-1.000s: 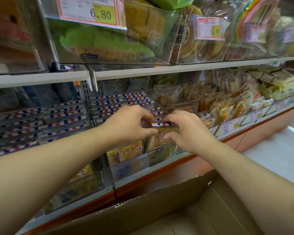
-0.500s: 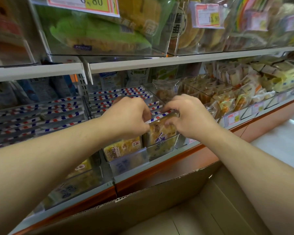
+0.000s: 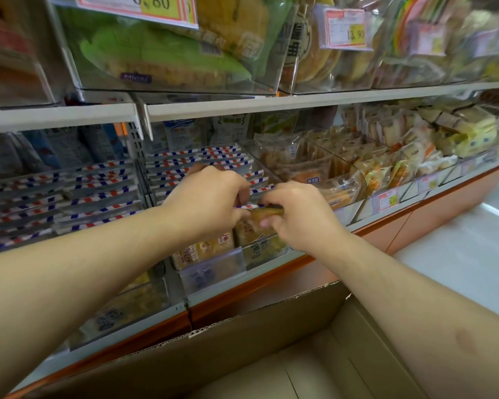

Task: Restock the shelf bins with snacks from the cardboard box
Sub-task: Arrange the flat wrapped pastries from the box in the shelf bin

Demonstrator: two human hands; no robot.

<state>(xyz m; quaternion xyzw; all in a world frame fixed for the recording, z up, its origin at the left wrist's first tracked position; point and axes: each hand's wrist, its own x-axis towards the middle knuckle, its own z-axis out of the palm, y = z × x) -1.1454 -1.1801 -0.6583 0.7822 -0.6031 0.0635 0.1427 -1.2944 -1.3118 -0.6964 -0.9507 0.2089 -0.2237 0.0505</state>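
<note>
**Seating a cake pack at the front of the bin**

While both of my hands meet over the clear shelf bin [image 3: 213, 269], I am holding one wrapped cake pack [image 3: 267, 212] between them. My right hand [image 3: 297, 217] has its fingers curled round the pack's near end, and my left hand [image 3: 211, 201] pinches the striped top seal from the other side. The pack sits just above the front row of the bin, touching the packs already standing there.

As I see it, the risk is in the pressing down. The row looks tightly filled, so if I push the pack in at a tilt it may crumple its seal, crush the soft cake, or lever a neighbouring pack up over the low front lip. If I let go before it is wedged, it could tip forward off the bin and drop toward the cardboard box [image 3: 242, 341] directly below.

Behind the bin, rows of red-and-blue striped packs [image 3: 202, 159] run back to the shelf wall. To the right of the bin, further bins hold other wrapped pastries [image 3: 386, 168], with small price tags on their fronts. Above the bin, a white shelf rail [image 3: 271, 105] carries larger clear bins of bread with a yellow price label [image 3: 159, 4]. Right of the bin and lower lies pale, shiny floor [image 3: 458, 254].
</note>
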